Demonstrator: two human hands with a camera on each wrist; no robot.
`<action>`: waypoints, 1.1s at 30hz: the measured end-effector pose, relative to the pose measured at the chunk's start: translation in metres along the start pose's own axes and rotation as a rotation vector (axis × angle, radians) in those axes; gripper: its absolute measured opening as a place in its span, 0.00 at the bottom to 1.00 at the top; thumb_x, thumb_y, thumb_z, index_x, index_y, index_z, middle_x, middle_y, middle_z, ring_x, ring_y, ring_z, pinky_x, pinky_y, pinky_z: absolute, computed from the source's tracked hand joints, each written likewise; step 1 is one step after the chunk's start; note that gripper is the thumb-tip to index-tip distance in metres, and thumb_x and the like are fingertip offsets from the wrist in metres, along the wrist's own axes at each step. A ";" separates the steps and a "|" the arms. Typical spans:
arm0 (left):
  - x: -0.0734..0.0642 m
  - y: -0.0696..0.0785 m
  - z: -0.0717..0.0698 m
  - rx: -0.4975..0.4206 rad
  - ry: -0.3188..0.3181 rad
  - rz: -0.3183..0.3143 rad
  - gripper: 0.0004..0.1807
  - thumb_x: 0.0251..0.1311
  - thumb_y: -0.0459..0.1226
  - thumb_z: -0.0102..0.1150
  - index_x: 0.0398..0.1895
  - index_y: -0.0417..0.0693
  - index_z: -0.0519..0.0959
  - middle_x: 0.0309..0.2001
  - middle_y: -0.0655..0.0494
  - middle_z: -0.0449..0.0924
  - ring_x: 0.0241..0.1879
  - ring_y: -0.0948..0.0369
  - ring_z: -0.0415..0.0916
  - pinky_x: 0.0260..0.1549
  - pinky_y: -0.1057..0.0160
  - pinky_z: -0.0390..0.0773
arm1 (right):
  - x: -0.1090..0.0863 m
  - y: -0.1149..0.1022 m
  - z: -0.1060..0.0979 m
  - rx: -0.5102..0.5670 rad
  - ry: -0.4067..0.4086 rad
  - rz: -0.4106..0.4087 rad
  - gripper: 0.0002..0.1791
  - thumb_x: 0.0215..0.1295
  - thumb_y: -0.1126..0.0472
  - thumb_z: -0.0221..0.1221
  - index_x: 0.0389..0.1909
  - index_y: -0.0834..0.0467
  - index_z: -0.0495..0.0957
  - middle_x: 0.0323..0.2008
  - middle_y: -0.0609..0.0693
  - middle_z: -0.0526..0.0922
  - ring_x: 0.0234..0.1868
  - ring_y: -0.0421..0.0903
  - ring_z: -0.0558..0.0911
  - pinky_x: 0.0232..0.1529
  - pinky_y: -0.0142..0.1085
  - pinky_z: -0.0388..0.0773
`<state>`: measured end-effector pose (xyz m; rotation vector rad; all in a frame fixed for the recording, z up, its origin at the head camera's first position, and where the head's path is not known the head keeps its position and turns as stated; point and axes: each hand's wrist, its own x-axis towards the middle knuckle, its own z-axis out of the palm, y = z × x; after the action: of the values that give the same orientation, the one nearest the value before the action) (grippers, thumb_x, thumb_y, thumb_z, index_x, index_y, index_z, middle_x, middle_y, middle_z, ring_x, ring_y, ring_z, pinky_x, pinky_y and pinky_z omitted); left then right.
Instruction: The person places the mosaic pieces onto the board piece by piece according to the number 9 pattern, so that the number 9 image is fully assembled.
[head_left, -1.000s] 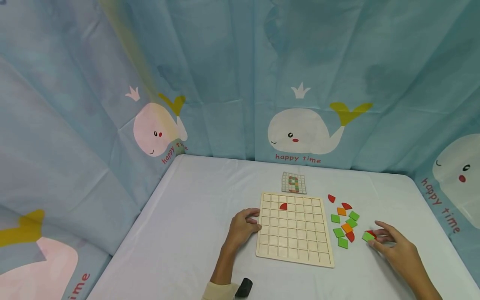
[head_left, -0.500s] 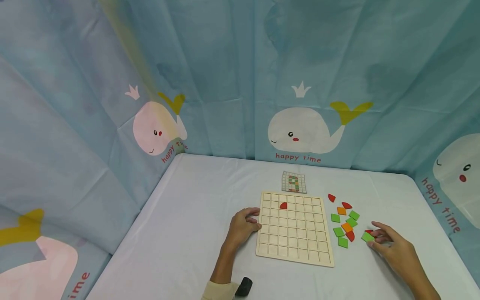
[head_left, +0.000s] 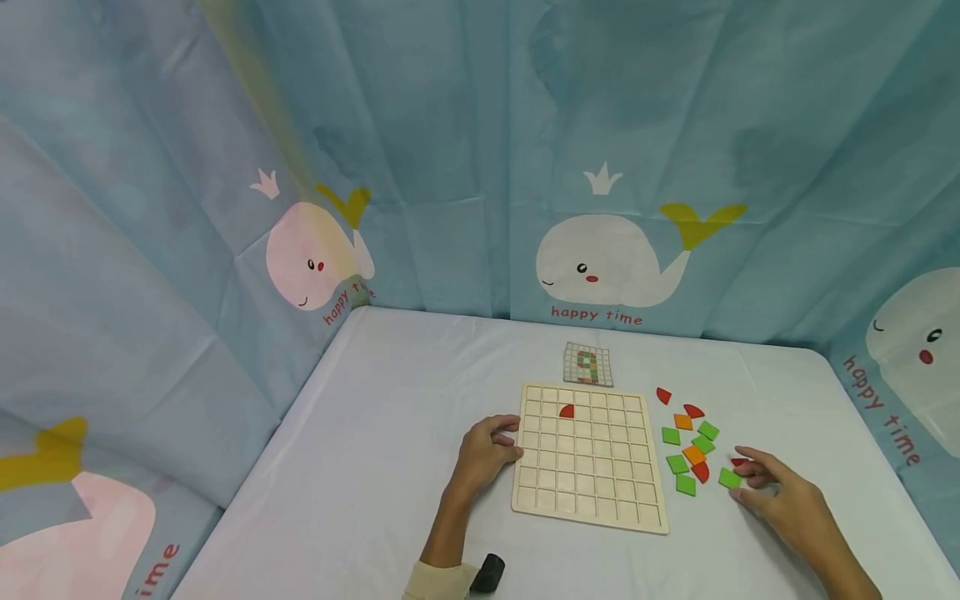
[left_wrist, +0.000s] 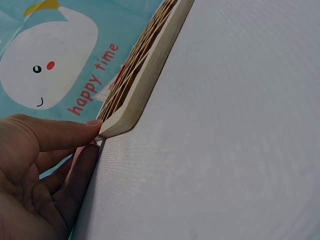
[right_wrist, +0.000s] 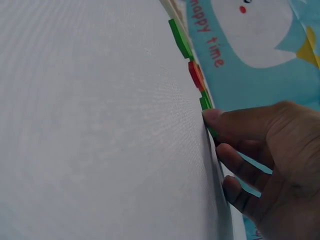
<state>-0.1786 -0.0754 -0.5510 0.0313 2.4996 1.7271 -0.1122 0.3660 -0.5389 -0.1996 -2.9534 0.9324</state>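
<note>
The flat green square tile (head_left: 729,478) lies on the white-covered table (head_left: 420,400) just left of the right hand (head_left: 783,493), the nearer one, with loose red, orange and green tiles (head_left: 671,436) between it and the pale wooden grid board (head_left: 585,467); whether thumb and fingers pinch it or merely touch it, I cannot tell. Being square, it has no long axis, and its sides look slightly turned against the board's lines. The left hand (head_left: 483,454) holds the board's left edge.

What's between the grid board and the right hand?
Green squares, an orange square and a red quarter-circle lie between the wooden grid board and right hand; the head view shows them.
</note>
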 end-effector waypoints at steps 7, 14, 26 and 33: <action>0.000 0.001 -0.001 -0.006 -0.007 0.005 0.28 0.56 0.28 0.73 0.63 0.44 0.83 0.55 0.50 0.86 0.46 0.57 0.83 0.44 0.60 0.83 | 0.000 -0.001 -0.002 -0.020 0.005 -0.031 0.34 0.61 0.68 0.72 0.69 0.68 0.73 0.46 0.60 0.87 0.43 0.52 0.83 0.34 0.12 0.67; 0.000 0.002 -0.002 -0.009 -0.009 0.004 0.29 0.55 0.27 0.73 0.63 0.44 0.83 0.55 0.50 0.86 0.46 0.58 0.84 0.43 0.62 0.83 | 0.000 -0.001 -0.004 -0.033 0.004 -0.055 0.36 0.61 0.66 0.73 0.70 0.66 0.72 0.46 0.57 0.88 0.37 0.35 0.78 0.35 0.11 0.67; 0.001 0.000 0.000 0.002 -0.001 0.000 0.28 0.55 0.28 0.74 0.62 0.45 0.84 0.54 0.52 0.87 0.45 0.60 0.82 0.44 0.62 0.82 | 0.000 -0.006 -0.001 0.017 0.063 -0.110 0.34 0.60 0.68 0.73 0.68 0.63 0.75 0.45 0.56 0.88 0.34 0.26 0.74 0.32 0.21 0.73; -0.001 0.001 0.000 -0.008 0.001 0.003 0.28 0.55 0.28 0.74 0.62 0.45 0.84 0.55 0.51 0.87 0.45 0.60 0.83 0.44 0.61 0.82 | 0.005 -0.017 0.002 0.023 0.081 -0.130 0.35 0.60 0.67 0.74 0.69 0.62 0.75 0.45 0.56 0.88 0.35 0.27 0.74 0.32 0.25 0.75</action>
<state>-0.1781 -0.0756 -0.5500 0.0334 2.4945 1.7376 -0.1189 0.3518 -0.5307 -0.0433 -2.8411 0.9176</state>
